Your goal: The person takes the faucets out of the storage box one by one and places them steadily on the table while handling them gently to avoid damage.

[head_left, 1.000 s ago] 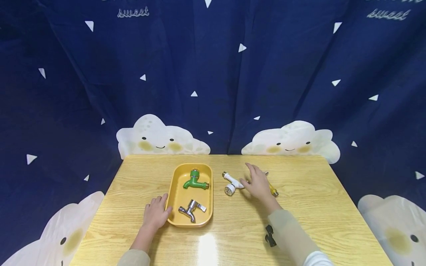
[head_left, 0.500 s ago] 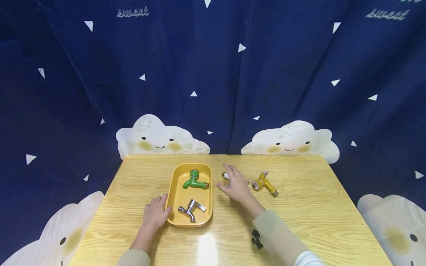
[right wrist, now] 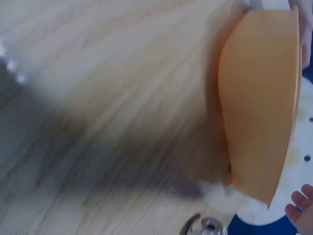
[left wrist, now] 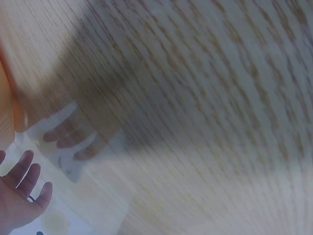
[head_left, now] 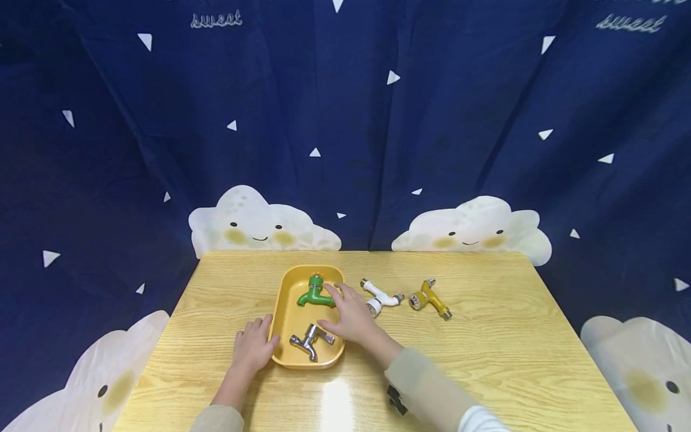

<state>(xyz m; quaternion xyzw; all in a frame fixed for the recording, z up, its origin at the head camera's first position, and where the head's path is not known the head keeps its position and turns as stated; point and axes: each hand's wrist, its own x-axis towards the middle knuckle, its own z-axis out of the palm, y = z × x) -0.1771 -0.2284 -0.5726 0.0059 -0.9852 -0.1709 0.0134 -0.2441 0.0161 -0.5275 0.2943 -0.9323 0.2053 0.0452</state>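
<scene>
A yellow tray (head_left: 278, 354) stands on the table, holding a green tap (head_left: 313, 295) and a chrome tap (head_left: 310, 341). My left hand (head_left: 252, 345) rests at the tray's left rim with relaxed fingers; the left wrist view shows those fingers (left wrist: 30, 178) loosely spread. Over the right rim reaches my right hand (head_left: 353, 315), thumb and fingers apart and nothing held; its fingertips lie close to the green tap's threaded end, which they partly hide. Whether they touch it, I cannot tell. The right wrist view shows the tray's outer side (right wrist: 259, 98) and the right fingers (right wrist: 298, 200).
Right of the tray a white tap (head_left: 382, 296) lies on the wooden table (head_left: 496, 342), partly behind my right hand. Farther right lies a yellow tap (head_left: 430, 299). A dark blue curtain (head_left: 356, 120) with printed clouds hangs behind the table's far edge.
My right hand has moved left, from between the white and yellow taps, across the white tap, to over the tray's right rim. Both taps stay on the table. The left hand has not moved.
</scene>
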